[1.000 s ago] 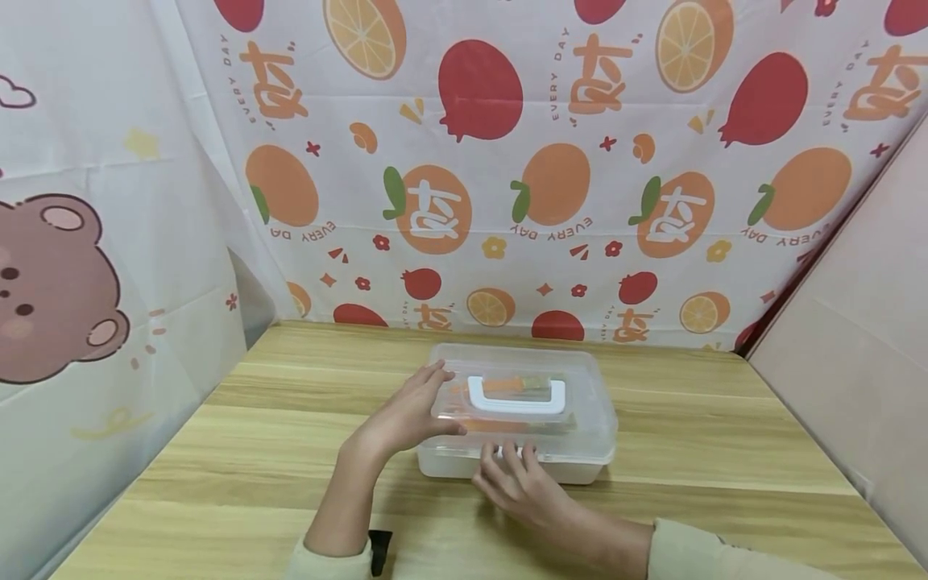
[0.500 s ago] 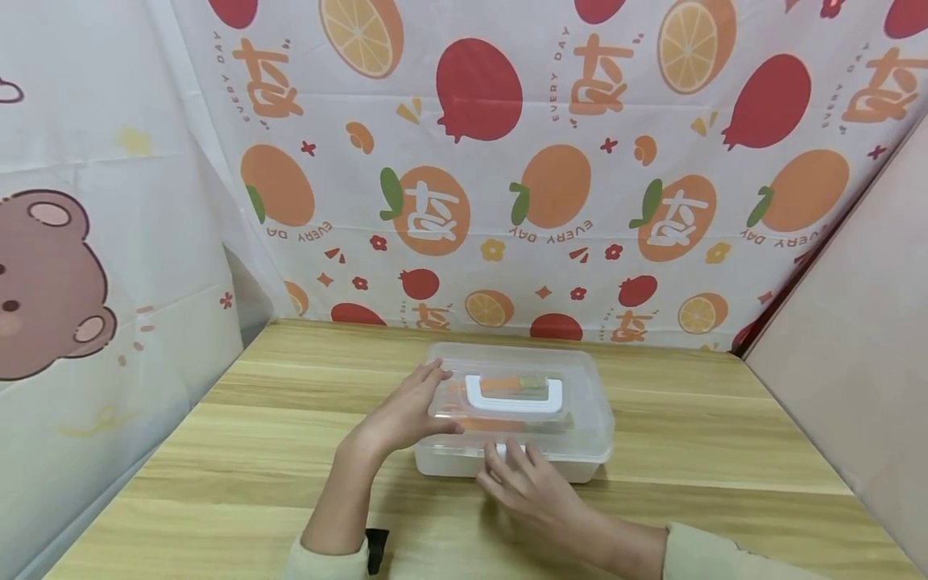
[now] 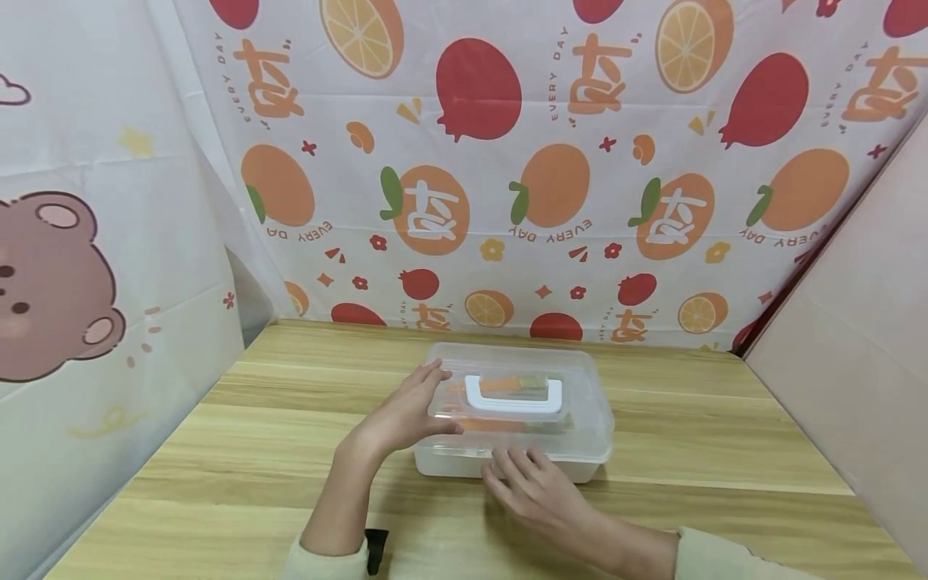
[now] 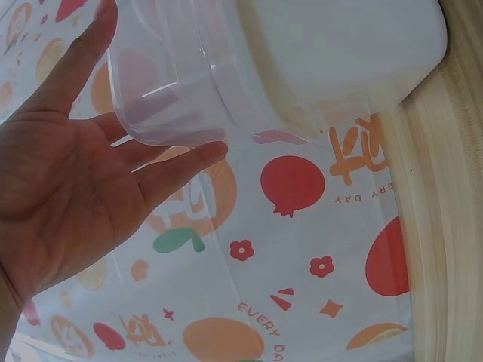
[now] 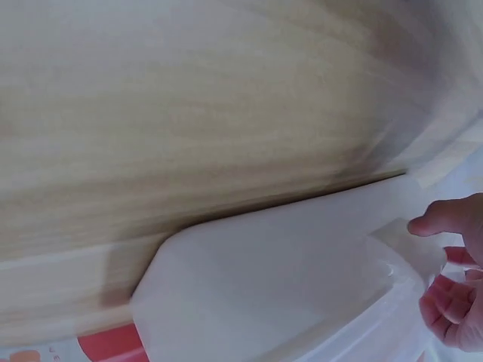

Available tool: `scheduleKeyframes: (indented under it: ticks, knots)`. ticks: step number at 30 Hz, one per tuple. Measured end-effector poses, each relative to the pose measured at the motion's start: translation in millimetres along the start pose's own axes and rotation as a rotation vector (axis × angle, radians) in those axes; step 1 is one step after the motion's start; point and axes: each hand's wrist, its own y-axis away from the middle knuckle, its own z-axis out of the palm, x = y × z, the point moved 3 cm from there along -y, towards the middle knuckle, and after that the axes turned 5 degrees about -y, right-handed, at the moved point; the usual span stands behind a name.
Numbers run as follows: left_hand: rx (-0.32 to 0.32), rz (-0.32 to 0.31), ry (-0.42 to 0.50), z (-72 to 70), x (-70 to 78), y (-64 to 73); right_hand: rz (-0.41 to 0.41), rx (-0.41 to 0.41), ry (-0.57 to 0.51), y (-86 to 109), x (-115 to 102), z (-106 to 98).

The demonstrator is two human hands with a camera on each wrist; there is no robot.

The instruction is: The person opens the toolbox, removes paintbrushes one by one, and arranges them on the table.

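A clear-lidded plastic storage box [image 3: 594, 443] with a white handle [image 3: 515, 405] on its lid sits on the table. Orange-handled brushes [image 3: 500, 424] show through the lid. My left hand [image 3: 399, 415] rests at the box's left side, thumb and fingers spread along the lid; in the left wrist view, its palm [image 4: 72, 181] faces the box's clear lid [image 4: 166, 105]. At the front edge, my right hand [image 3: 532, 491] lays its fingers over the latch area. Seen from the right wrist, the thumb and bent fingertips [image 5: 445, 305] are around the latch tab [image 5: 407, 245].
The wooden table [image 3: 290, 451] extends around the box. Behind it hangs a fruit-print cloth [image 3: 478, 201], with a bear-print cloth [image 3: 58, 282] on the left and a pale panel [image 3: 855, 322] on the right.
My right fingers have lowered over the front latch, whose white piece showed between them earlier and is now covered. The left hand and the box have stayed in place.
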Motion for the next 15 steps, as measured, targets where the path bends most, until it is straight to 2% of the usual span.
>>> scheduleKeyframes:
  ticks: [4,8,12,15]
  knots:
    - [0.003,-0.007,-0.004,0.9,2.0,2.2,0.0,-0.012,-0.071,1.6,-0.7,-4.7]
    - [0.001,-0.014,0.001,1.7,4.4,4.6,0.042,-0.033,-0.191,1.4,2.6,-11.3]
    - [0.0,-0.017,0.01,2.9,6.4,7.3,0.106,0.009,-0.31,0.0,15.9,-19.9]
    - [0.0,-0.018,0.014,4.0,7.6,9.2,0.183,0.031,-0.379,0.8,33.5,-26.6]
